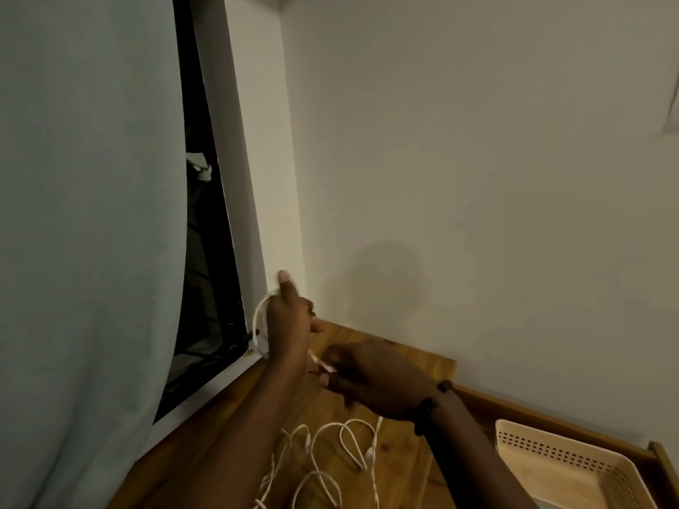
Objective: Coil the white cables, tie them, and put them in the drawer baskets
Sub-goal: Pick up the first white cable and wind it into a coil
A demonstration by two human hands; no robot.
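My left hand (pixel 288 317) is raised above the wooden top and grips a small coil of white cable (pixel 260 325), which loops out on its left side. My right hand (pixel 371 383) sits just below and to the right, pinching the free end of that cable (pixel 323 364) between thumb and fingers. Several loose white cables (pixel 330 453) lie tangled on the wooden top below my hands. A beige perforated basket (pixel 566 468) sits in the open drawer at the lower right.
The wooden top (pixel 389 361) meets a white wall corner behind my hands. A pale curtain (pixel 92 214) and a dark window (pixel 205 251) fill the left. The drawer's wooden edge (pixel 661 461) shows at the far right.
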